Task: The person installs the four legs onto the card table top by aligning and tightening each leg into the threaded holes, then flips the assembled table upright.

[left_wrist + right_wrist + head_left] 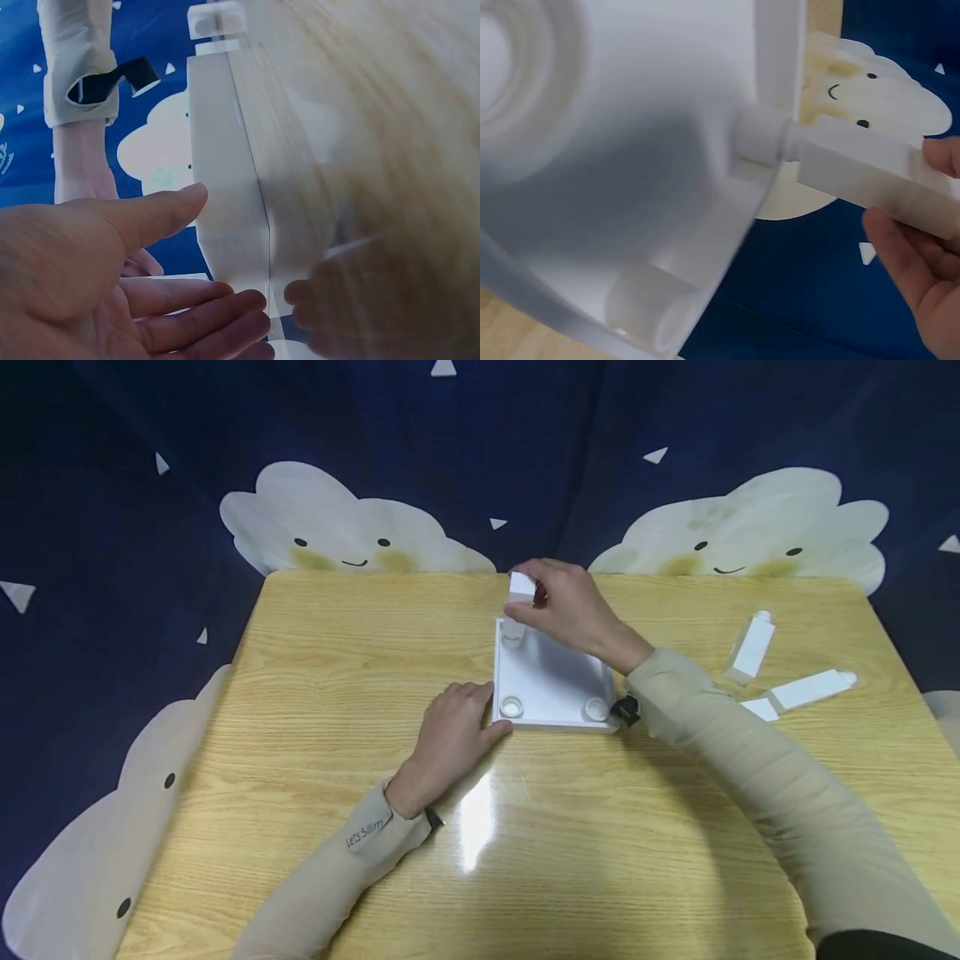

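Observation:
A square white panel (555, 681) with a raised rim lies on the table, round sockets (512, 707) standing at its corners. My right hand (570, 606) grips a white table leg (522, 585) between thumb and fingers, upright over the far left corner. In the right wrist view, the narrow end of the leg (870, 165) meets the corner socket (761, 135). At the panel's near left corner, my left hand (453, 727) touches the edges, thumb on the near side and fingers along the left. Its thumb (165, 217) and fingers look straight in the left wrist view.
Two more white legs (750, 647) (813, 690) lie on the wooden table (337, 652) to the right. Part of another white piece (761, 708) shows beside my right sleeve. A dark blue curtain (525, 443) with cloud prints hangs behind the table.

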{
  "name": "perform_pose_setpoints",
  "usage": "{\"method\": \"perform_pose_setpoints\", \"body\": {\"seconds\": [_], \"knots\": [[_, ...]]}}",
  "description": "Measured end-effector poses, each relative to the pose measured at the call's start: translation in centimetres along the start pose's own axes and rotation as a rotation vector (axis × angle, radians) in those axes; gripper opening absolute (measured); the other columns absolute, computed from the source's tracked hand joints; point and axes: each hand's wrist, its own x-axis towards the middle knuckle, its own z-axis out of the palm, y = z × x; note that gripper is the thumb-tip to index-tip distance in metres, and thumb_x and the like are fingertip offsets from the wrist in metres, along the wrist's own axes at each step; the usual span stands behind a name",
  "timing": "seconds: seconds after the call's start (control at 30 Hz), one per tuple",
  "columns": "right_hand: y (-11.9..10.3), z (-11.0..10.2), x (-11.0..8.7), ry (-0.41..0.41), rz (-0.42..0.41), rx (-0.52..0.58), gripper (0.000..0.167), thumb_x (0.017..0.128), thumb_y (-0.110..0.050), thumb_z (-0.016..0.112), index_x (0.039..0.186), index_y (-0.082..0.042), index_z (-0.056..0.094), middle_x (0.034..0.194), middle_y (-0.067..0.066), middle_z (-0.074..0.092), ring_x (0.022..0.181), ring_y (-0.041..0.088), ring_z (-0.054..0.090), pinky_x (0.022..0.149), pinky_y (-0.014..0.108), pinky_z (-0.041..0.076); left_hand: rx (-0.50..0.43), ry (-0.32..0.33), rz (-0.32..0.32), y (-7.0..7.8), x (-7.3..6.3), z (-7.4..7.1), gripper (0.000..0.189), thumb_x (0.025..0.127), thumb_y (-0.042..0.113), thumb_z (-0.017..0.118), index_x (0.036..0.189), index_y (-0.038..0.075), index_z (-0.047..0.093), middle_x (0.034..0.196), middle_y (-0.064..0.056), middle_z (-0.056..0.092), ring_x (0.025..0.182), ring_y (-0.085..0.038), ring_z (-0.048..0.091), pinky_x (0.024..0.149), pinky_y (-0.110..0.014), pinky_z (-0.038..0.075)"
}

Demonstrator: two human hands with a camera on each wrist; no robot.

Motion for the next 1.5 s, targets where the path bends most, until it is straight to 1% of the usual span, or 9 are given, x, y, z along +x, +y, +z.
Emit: {"method": "perform_pose_setpoints", "body": {"seconds": [0.2,0.37,0.6,0.77,0.93,1.07,1.23,1.33,1.5], "knots": [[-0.4,-0.8,-0.1,-0.030,-0.029,-0.023,0.056,0.092,-0.019,0.068,0.142,0.005,0.068,0.097,0.013,0.068,0.086,0.032,0.066,0.074,0.039,0.051,-0.002,0.006,0.004,0.1,0.0,0.0,0.047,0.096,0.030,0.087,0.129,-0.001,0.072,0.116,-0.019,0.077,0.103,-0.037,0.070,0.091,-0.050,0.057],[-0.4,-0.8,-0.3,-0.017,-0.038,-0.039,0.055,0.094,-0.023,0.071,0.143,0.002,0.069,0.100,0.012,0.070,0.087,0.029,0.066,0.075,0.040,0.052,-0.002,0.007,0.009,0.2,-0.1,0.0,0.048,0.096,0.029,0.087,0.130,-0.001,0.072,0.116,-0.019,0.077,0.103,-0.037,0.070,0.092,-0.050,0.057],[-0.2,-0.7,-0.3,0.012,-0.083,-0.079,0.052,0.099,-0.026,0.079,0.145,-0.005,0.069,0.104,0.012,0.074,0.090,0.033,0.068,0.077,0.043,0.051,-0.013,0.009,0.010,0.2,-0.1,0.1,0.048,0.096,0.028,0.087,0.131,-0.001,0.072,0.117,-0.019,0.077,0.104,-0.037,0.070,0.094,-0.051,0.057],[-0.4,-1.0,-0.6,0.009,-0.098,-0.103,0.057,0.095,-0.030,0.088,0.142,-0.004,0.071,0.101,0.013,0.073,0.090,0.031,0.068,0.078,0.044,0.052,-0.024,0.008,0.016,0.1,-0.1,0.2,0.049,0.095,0.027,0.088,0.132,-0.002,0.071,0.117,-0.019,0.077,0.105,-0.037,0.070,0.095,-0.051,0.057],[-0.8,-1.5,-0.6,-0.032,-0.100,-0.172,0.058,0.096,-0.027,0.076,0.146,0.000,0.067,0.100,0.014,0.073,0.090,0.030,0.066,0.078,0.046,0.054,-0.023,0.014,0.015,0.0,-0.2,0.3,0.049,0.095,0.027,0.088,0.131,-0.002,0.072,0.117,-0.019,0.077,0.105,-0.037,0.070,0.095,-0.051,0.057],[-0.9,-1.7,-0.5,-0.040,-0.093,-0.187,0.053,0.095,-0.023,0.067,0.143,0.000,0.069,0.101,0.014,0.074,0.091,0.029,0.067,0.079,0.047,0.055,-0.015,0.013,0.008,0.0,-0.2,0.2,0.050,0.095,0.027,0.088,0.131,-0.002,0.072,0.118,-0.019,0.077,0.107,-0.038,0.070,0.095,-0.052,0.057],[-0.9,-1.5,-0.5,-0.014,-0.085,-0.167,0.041,0.096,-0.025,0.073,0.129,-0.001,0.076,0.101,0.013,0.073,0.092,0.029,0.067,0.079,0.048,0.055,-0.013,0.008,-0.001,0.0,-0.4,0.2,0.050,0.095,0.028,0.088,0.132,-0.002,0.071,0.118,-0.019,0.077,0.106,-0.037,0.070,0.093,-0.051,0.057],[-1.0,-1.3,-0.5,0.008,-0.081,-0.171,0.040,0.095,-0.028,0.077,0.123,0.000,0.077,0.104,0.013,0.072,0.096,0.031,0.067,0.082,0.049,0.056,-0.013,0.007,-0.010,0.1,-0.4,0.2,0.050,0.095,0.028,0.088,0.131,-0.003,0.071,0.119,-0.020,0.077,0.106,-0.038,0.069,0.093,-0.052,0.057],[-1.1,-1.1,-0.4,0.027,-0.078,-0.162,0.041,0.095,-0.028,0.081,0.123,0.001,0.077,0.106,0.015,0.073,0.098,0.033,0.067,0.084,0.049,0.055,-0.003,0.021,-0.006,0.1,-0.4,0.3,0.051,0.095,0.028,0.088,0.132,-0.004,0.071,0.118,-0.020,0.077,0.105,-0.038,0.070,0.090,-0.051,0.058]]}}
